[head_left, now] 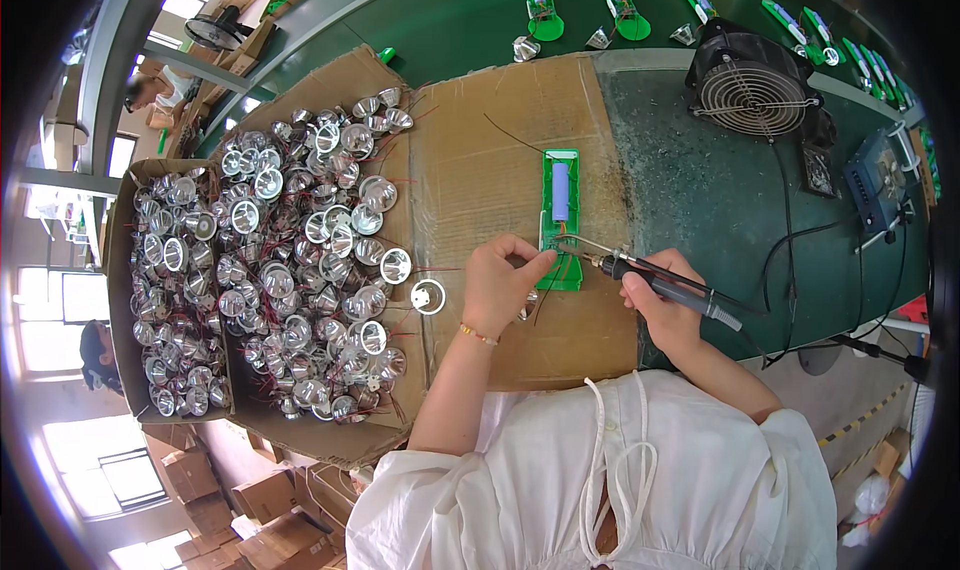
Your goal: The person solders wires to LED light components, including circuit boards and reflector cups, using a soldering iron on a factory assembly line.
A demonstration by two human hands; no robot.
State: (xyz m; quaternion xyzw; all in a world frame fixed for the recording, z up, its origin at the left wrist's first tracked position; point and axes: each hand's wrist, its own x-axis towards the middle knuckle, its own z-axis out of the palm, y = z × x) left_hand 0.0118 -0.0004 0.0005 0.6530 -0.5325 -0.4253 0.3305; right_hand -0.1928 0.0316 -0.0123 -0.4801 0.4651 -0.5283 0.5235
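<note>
Green holder (561,215), lower end behind hands (500,285)

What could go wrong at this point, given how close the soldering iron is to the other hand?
The soldering iron tip meets the green board right beside the left hand's fingertips, so a slip might burn them. Thin wires by the tip could scorch or bridge. The cardboard sheet under the board might singe if the iron drifts.

We look through one head-worn fisheye camera, facing steeply down and close over the green-topped desk (700,200), our own forearms entering from the lower edge; straight edges bend toward the rim.
</note>
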